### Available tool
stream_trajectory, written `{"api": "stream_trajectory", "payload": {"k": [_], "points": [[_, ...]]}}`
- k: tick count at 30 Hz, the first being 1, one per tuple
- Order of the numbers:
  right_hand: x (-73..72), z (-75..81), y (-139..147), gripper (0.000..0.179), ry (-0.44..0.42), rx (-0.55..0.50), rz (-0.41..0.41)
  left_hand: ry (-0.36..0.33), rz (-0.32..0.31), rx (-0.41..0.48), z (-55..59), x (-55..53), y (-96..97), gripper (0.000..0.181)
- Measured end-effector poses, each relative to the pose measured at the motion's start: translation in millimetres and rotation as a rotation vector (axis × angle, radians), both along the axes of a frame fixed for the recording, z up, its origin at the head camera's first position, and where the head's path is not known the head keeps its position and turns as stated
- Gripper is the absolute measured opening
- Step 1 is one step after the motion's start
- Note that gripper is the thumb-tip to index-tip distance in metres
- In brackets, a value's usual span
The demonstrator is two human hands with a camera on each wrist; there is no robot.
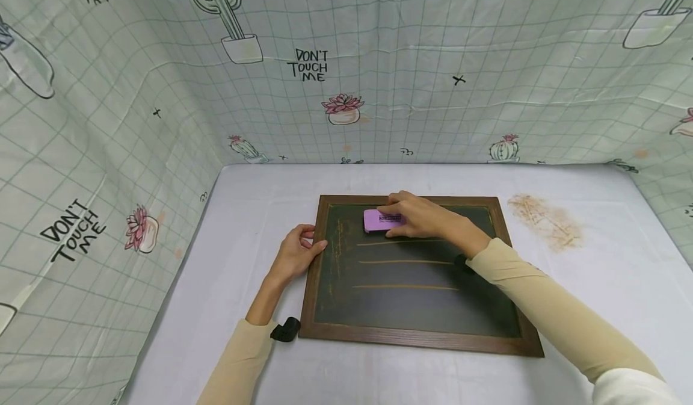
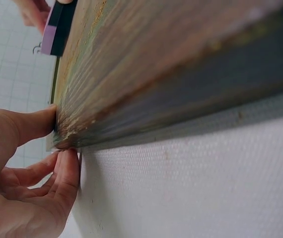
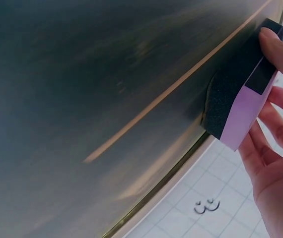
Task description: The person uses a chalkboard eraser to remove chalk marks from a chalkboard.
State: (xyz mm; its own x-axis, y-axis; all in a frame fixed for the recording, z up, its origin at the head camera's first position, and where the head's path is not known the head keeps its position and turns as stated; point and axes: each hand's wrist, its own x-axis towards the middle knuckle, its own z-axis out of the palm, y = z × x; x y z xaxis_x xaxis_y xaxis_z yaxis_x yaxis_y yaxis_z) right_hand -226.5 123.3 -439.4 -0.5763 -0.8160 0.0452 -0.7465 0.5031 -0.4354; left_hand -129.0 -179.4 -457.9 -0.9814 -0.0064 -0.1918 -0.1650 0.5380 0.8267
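We've got the purple eraser point(image 1: 372, 221) near the top of the chalkboard point(image 1: 400, 312), dark pad toward the surface. Right hand point(image 1: 415, 215) pinches it, thumb against fingers, from its right. Left hand point(image 1: 294, 251) sits left of it, pinching the wooden frame point(image 1: 417, 339). We see three tan lines point(image 1: 406, 262) below the eraser. Right sleeve point(image 1: 563, 315) blocks part of the board's right edge. Brown smudge point(image 1: 547, 221) on the table point(image 1: 260, 200) beyond that; printed cloth point(image 1: 411, 44) behind.

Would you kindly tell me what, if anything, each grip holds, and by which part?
Right grip: purple eraser, by its long sides. Left grip: chalkboard, by its frame's left edge.
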Motion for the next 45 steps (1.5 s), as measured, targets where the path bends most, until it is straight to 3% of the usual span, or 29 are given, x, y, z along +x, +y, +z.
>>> {"api": "stream_trajectory", "payload": {"k": [15,27,40,45], "points": [[0.8,-0.8,29.6,0.058,0.027,-0.013,-0.004,0.017,-0.005,0.005,1.4,0.8,-0.6,0.048],[6.3,0.8,58.2,0.059,0.007,0.024,-0.063,0.005,0.0,0.0,-0.3,-1.0,-0.8,0.049],[11.7,-0.8,87.3,0.057,0.033,0.03,-0.124,0.071,-0.013,0.007,0.1,3.0,-0.9,0.049],[13.2,-0.5,98.7,0.056,0.049,0.017,-0.133,0.028,-0.002,0.009,-1.7,0.6,-0.7,0.049]]}}
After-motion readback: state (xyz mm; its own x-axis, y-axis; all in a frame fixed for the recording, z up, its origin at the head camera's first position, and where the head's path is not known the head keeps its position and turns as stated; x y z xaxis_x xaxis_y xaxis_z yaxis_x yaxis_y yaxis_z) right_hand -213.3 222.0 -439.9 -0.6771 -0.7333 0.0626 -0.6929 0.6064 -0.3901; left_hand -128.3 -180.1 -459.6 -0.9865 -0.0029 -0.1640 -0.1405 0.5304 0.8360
